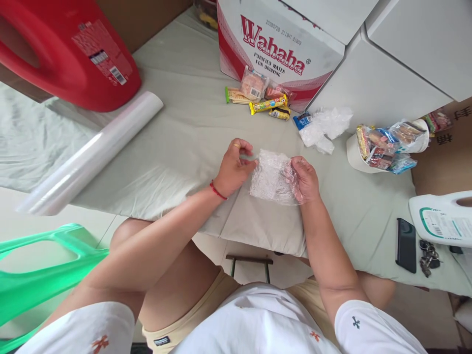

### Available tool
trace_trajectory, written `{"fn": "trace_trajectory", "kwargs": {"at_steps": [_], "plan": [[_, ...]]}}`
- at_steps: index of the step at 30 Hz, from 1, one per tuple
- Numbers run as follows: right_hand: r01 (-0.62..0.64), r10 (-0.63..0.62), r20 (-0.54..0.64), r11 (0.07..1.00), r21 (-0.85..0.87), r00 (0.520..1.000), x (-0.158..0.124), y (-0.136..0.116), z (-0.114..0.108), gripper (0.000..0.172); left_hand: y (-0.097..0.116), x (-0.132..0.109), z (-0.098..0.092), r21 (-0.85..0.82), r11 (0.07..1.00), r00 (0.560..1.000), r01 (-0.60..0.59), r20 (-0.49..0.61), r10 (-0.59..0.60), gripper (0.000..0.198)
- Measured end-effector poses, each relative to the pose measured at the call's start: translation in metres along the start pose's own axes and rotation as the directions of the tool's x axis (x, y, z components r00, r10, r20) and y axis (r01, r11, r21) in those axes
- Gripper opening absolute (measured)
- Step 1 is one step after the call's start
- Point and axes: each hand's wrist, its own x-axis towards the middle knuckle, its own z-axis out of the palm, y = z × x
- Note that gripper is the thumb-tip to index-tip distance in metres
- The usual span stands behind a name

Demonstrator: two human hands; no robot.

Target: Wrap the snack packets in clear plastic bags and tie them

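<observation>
A folded, crinkled piece of clear plastic wrap [272, 174] is held above the cloth near the front edge. My right hand [307, 181] pinches its right side between thumb and fingers, and some of those fingers show through the film. At the opposite side is my left hand [236, 167], its fingers curled but apart from the thumb. The left thumb tip comes close to the wrap's edge; whether it touches I cannot tell. Beyond my right hand, more crumpled clear plastic [328, 125] lies beside a small blue packet [303, 120].
Packaged snacks [268, 104] lie before a Wahaha carton [280, 49]. A white tub [359, 156] of wrapped snacks stands right, with a phone [406, 245], keys [429, 258] and white bottle [442, 219] nearer. Left are a film roll [96, 152], red jug [99, 64] and green stool [44, 275].
</observation>
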Motion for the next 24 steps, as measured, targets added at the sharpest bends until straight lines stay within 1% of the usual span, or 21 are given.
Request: {"fn": "trace_trajectory", "kwargs": {"at_steps": [1, 2, 3, 4, 5, 6, 7, 8, 10, 12, 14, 19, 21, 24], "plan": [[0.001, -0.002, -0.006, 1.000, -0.004, 1.000, -0.001, 0.000, 0.001, 0.048, 0.000, -0.003, 0.001, 0.116, 0.986, 0.992, -0.117, -0.032, 0.122, 0.032], [0.003, -0.003, -0.010, 1.000, -0.012, 1.000, -0.001, 0.000, 0.003, 0.048, 0.002, -0.005, 0.001, 0.220, 0.949, 0.971, -0.226, -0.024, 0.237, 0.032], [0.005, -0.005, -0.007, 1.000, -0.020, 1.000, -0.002, 0.000, 0.004, 0.047, 0.003, -0.008, 0.002, 0.302, 0.898, 0.943, -0.321, 0.014, 0.332, 0.032], [0.011, -0.011, 0.001, 1.000, -0.028, 1.000, -0.002, 0.000, 0.005, 0.047, 0.005, -0.011, 0.004, 0.361, 0.845, 0.915, -0.394, 0.063, 0.399, 0.034], [0.018, -0.018, 0.013, 0.999, -0.035, 1.000, -0.003, 0.001, 0.005, 0.045, 0.006, -0.013, 0.005, 0.402, 0.802, 0.893, -0.442, 0.109, 0.437, 0.035], [0.023, -0.021, 0.027, 0.999, -0.042, 0.999, -0.004, 0.001, 0.006, 0.044, 0.007, -0.014, 0.007, 0.432, 0.772, 0.881, -0.465, 0.144, 0.450, 0.036], [0.022, -0.020, 0.041, 0.999, -0.049, 0.999, -0.005, 0.002, 0.006, 0.044, 0.007, -0.015, 0.008, 0.452, 0.759, 0.880, -0.468, 0.165, 0.445, 0.034], [0.015, -0.012, 0.054, 0.998, -0.053, 0.998, -0.006, 0.004, 0.007, 0.044, 0.007, -0.015, 0.009, 0.459, 0.763, 0.888, -0.455, 0.173, 0.425, 0.030], [-0.008, 0.012, 0.078, 0.999, -0.053, 0.997, -0.008, 0.006, 0.008, 0.044, 0.007, -0.014, 0.010, 0.433, 0.812, 0.920, -0.391, 0.160, 0.358, 0.019], [-0.024, 0.028, 0.092, 0.999, -0.040, 0.995, -0.009, 0.008, 0.009, 0.045, 0.008, -0.011, 0.008, 0.361, 0.879, 0.950, -0.312, 0.132, 0.283, 0.013], [-0.018, 0.020, 0.075, 1.000, -0.025, 0.997, -0.008, 0.008, 0.008, 0.045, 0.009, -0.009, 0.006, 0.285, 0.928, 0.970, -0.241, 0.094, 0.223, 0.012], [0.040, -0.040, -0.014, 0.999, -0.006, 0.999, -0.002, 0.005, 0.001, 0.039, 0.010, -0.005, 0.004, 0.115, 0.984, 0.991, -0.134, 0.008, 0.134, 0.010], [0.068, -0.068, -0.040, 0.998, -0.007, 0.997, 0.001, 0.004, -0.002, 0.037, 0.009, -0.002, 0.003, 0.004, 0.997, 0.997, -0.076, -0.030, 0.076, 0.012], [0.082, -0.083, -0.066, 0.997, -0.006, 0.994, 0.003, 0.002, -0.006, 0.036, 0.006, 0.004, 0.001, -0.138, 0.990, 0.995, 0.018, -0.093, -0.031, 0.017]]}}
